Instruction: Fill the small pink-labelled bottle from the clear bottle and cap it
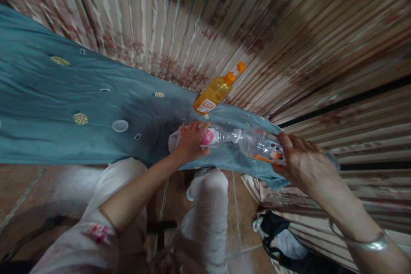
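My left hand (192, 142) is wrapped round a clear plastic bottle with a pink label (210, 137). Its narrow neck points right. In my right hand (300, 158) is a larger clear plastic bottle (257, 143) with an orange-and-white label, held tilted with its mouth towards the left. The two bottle mouths come together between my hands; whether they touch I cannot tell. Just behind the bottles stands a yellow pump bottle (213, 94) with an orange pump top. To the left, a small white round dish or lid (120, 126) lies on the cloth.
A blue-green patterned cloth (41, 94) covers the long narrow surface. Pleated floral curtains (154, 21) hang behind it and on the right. A black-and-white bag-like item (282, 235) lies low on the right, by the tiled floor (237, 205). My knees are at the front edge.
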The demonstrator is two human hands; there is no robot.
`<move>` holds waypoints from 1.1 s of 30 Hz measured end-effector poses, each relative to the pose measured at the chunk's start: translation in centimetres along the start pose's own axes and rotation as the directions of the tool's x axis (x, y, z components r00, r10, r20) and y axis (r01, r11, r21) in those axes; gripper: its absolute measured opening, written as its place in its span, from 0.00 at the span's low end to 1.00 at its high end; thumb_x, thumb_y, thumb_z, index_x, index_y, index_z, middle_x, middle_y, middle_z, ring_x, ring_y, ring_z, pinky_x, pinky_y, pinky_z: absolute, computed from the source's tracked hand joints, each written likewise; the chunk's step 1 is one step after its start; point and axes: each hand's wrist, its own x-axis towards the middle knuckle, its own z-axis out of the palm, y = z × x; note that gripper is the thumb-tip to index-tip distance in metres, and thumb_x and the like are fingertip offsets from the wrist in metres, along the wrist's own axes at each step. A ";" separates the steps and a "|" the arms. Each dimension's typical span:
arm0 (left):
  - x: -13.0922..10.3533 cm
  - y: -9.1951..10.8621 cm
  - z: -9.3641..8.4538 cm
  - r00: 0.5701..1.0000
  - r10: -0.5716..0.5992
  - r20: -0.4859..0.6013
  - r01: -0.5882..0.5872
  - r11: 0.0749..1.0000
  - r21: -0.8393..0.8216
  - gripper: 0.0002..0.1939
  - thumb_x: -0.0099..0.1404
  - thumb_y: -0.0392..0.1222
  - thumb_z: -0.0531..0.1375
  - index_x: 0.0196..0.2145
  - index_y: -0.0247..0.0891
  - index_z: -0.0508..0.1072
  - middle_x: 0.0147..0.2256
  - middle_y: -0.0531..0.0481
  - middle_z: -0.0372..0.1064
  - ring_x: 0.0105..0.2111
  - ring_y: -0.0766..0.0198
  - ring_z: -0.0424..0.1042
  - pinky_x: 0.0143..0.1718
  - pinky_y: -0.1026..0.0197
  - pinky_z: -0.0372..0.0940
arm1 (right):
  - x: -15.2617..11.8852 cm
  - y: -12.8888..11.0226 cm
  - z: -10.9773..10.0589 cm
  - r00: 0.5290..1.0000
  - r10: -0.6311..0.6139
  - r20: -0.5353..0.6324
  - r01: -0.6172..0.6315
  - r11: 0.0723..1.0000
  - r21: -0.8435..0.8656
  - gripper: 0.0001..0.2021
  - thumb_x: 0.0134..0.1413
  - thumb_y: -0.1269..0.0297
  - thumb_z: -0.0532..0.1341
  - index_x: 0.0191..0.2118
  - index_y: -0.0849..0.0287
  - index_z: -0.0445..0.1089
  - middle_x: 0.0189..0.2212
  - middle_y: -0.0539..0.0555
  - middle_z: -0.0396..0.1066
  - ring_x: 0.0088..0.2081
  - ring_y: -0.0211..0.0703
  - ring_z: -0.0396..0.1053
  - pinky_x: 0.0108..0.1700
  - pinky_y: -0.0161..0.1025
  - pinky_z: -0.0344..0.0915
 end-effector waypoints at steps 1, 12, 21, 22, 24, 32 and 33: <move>0.0 0.0 0.0 1.000 -0.001 0.001 0.001 1.000 -0.002 0.41 0.56 0.43 0.66 0.65 0.41 0.58 0.61 0.36 0.64 0.62 0.41 0.63 0.64 0.32 0.53 | 0.0 0.0 0.0 1.000 0.002 -0.001 -0.002 1.000 0.002 0.22 0.49 0.64 0.70 0.47 0.63 0.62 0.36 0.61 0.72 0.37 0.54 0.72 0.41 0.44 0.63; 0.0 0.0 -0.1 1.000 -0.007 0.015 0.007 1.000 0.003 0.41 0.57 0.43 0.66 0.65 0.40 0.58 0.61 0.37 0.64 0.62 0.41 0.63 0.64 0.32 0.52 | 0.0 -0.1 0.1 1.000 0.014 -0.024 -0.014 1.000 -0.008 0.23 0.49 0.65 0.68 0.49 0.61 0.60 0.35 0.60 0.73 0.36 0.54 0.71 0.41 0.43 0.62; 0.0 0.0 0.0 1.000 0.001 -0.005 -0.001 1.000 -0.002 0.40 0.57 0.42 0.65 0.65 0.42 0.58 0.61 0.37 0.64 0.62 0.42 0.63 0.64 0.33 0.53 | -0.1 0.0 0.2 0.999 0.009 -0.037 -0.009 1.000 0.012 0.24 0.49 0.66 0.67 0.50 0.60 0.59 0.36 0.59 0.72 0.37 0.54 0.70 0.41 0.43 0.61; 0.0 0.0 0.0 1.000 0.001 -0.003 -0.001 1.000 -0.002 0.40 0.57 0.42 0.65 0.65 0.42 0.58 0.61 0.37 0.64 0.62 0.42 0.63 0.64 0.33 0.52 | -0.1 0.0 0.1 0.999 0.008 -0.034 -0.007 1.000 0.018 0.24 0.49 0.66 0.67 0.50 0.60 0.59 0.36 0.59 0.72 0.37 0.54 0.70 0.41 0.43 0.62; 0.0 0.0 0.0 1.000 0.002 -0.001 -0.002 1.000 -0.001 0.40 0.57 0.42 0.65 0.65 0.42 0.57 0.61 0.37 0.64 0.62 0.42 0.63 0.64 0.33 0.52 | -0.1 0.0 0.1 1.000 0.008 -0.028 -0.007 1.000 0.016 0.23 0.49 0.65 0.67 0.50 0.60 0.59 0.36 0.59 0.72 0.37 0.55 0.70 0.41 0.43 0.62; 0.1 0.0 0.0 1.000 0.000 0.001 0.000 1.000 -0.011 0.41 0.56 0.43 0.66 0.65 0.43 0.57 0.61 0.38 0.64 0.61 0.41 0.63 0.64 0.32 0.52 | -0.1 -0.1 -0.1 1.000 0.011 -0.002 -0.011 1.000 0.023 0.24 0.49 0.66 0.69 0.50 0.63 0.60 0.36 0.61 0.72 0.38 0.56 0.72 0.42 0.44 0.63; 0.1 0.0 0.1 1.000 0.001 0.000 -0.001 1.000 -0.011 0.41 0.55 0.43 0.66 0.65 0.43 0.58 0.61 0.38 0.64 0.61 0.41 0.63 0.64 0.32 0.52 | -0.1 -0.1 -0.1 1.000 0.014 0.000 -0.014 1.000 0.020 0.25 0.48 0.66 0.69 0.50 0.63 0.60 0.36 0.61 0.72 0.38 0.56 0.72 0.42 0.44 0.64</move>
